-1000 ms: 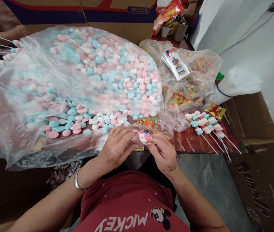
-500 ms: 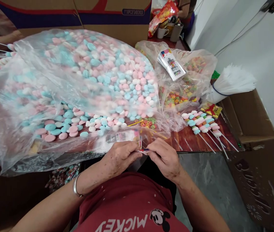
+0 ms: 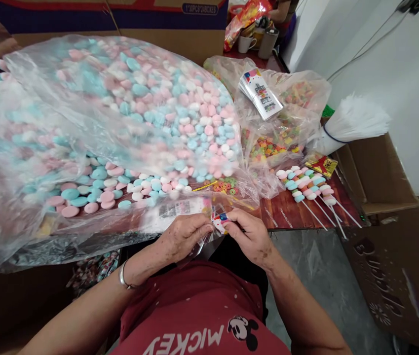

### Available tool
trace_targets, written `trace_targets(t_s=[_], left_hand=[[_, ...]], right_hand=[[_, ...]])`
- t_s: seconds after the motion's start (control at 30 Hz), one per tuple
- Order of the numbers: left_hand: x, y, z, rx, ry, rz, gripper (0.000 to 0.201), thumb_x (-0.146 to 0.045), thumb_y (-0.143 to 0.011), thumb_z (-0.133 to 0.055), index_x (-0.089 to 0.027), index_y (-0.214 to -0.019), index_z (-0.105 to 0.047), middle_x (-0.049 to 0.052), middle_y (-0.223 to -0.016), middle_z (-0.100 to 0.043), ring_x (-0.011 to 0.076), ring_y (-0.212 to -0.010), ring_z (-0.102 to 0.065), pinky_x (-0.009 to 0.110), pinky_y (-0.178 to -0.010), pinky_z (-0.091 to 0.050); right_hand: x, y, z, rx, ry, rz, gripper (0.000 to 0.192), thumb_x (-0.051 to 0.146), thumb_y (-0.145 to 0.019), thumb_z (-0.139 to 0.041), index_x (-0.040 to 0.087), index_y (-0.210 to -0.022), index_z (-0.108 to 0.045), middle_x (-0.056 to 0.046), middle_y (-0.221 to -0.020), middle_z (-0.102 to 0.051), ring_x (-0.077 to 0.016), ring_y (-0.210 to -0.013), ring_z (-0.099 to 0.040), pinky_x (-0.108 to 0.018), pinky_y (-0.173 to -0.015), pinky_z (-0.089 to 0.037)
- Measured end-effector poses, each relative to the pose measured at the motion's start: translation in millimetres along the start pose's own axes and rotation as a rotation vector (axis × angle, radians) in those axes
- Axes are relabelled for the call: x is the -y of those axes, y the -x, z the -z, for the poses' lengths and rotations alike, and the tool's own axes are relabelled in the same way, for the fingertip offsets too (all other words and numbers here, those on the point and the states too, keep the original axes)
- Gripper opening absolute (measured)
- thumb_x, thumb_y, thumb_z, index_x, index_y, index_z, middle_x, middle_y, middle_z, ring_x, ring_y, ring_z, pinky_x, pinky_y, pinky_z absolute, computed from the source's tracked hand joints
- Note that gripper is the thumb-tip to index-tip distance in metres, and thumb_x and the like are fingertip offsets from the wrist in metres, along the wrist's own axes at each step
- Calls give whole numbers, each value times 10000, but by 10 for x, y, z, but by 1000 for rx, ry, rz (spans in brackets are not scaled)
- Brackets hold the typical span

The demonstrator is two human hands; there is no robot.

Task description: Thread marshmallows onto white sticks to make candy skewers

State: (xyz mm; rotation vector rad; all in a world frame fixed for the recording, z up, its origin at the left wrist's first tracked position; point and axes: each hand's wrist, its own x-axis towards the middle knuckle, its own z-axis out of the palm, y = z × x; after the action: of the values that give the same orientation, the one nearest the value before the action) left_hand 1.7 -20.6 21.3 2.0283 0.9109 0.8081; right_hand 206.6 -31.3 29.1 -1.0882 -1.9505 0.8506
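Tabletop (image 3: 298, 220) beyond; packet (image 3: 219, 223) between two-handed grip (image 3: 252, 238)

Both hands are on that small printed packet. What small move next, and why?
Perhaps tease open the printed packet: the left hand and right hand pinch its opposite sides, and candy skewers that look unwrapped lie to the right. I can't tell whether its mouth is already open.

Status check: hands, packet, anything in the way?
Left hand and right hand pinch small printed packet between them. Large candy bag just beyond. Nothing visibly blocking the hands.
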Motion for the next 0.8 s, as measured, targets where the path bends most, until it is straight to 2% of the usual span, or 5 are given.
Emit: trace_targets(t_s=[0.23, 0.43, 0.53, 0.63, 0.8], left_hand=[[56, 58, -74, 16, 193, 210, 134, -260, -892, -569, -174, -793, -597, -68, -580, -530, 72, -496, -438, 172, -506, -379], [123, 76, -130, -66, 1, -12, 240, -252, -951, -488, -166, -780, -633, -13, -629, -637, 86, -531, -526, 175, -529, -411], [167, 83, -159, -114, -56, -68, 276, -263, -974, -449, -162, -809, -646, -1, -638, -656, 90, -530, -541, 174, -527, -422], [187, 98, -168, -122, -51, -20, 275, -282, -977, -451, -166, -839, -658, 2, -664, -679, 91, -544, -567, 170, -534, -438], [177, 111, -158, -147, 22, -22, 241, -269, -954, -498, -168, -820, -670, 0, -665, -694, 85, -550, -586, 155, -542, -452]], right_hand=[[-32, 14, -50, -17, 13, -56, 154, 215, -927, -521, 193, -787, -580, 16, -711, -580, -109, -656, -527, -222, -631, -416], [-63, 28, -76, -96, 187, 84, 312, 281, -969, -469, 203, -669, -502, 17, -616, -516, -115, -598, -487, -241, -607, -401], [-48, 35, -73, -58, 142, 14, 186, 379, -919, -566, 199, -873, -580, -12, -761, -607, -140, -705, -565, -255, -665, -456], [-45, 63, -83, -44, 31, -96, 445, 426, -840, -668, 218, -1204, -518, -44, -973, -659, -169, -850, -621, -282, -737, -506], [-31, 121, -154, -87, 4, -70, 582, 398, -849, -670, 250, -1348, -411, -33, -982, -658, -171, -880, -643, -307, -792, -527]])
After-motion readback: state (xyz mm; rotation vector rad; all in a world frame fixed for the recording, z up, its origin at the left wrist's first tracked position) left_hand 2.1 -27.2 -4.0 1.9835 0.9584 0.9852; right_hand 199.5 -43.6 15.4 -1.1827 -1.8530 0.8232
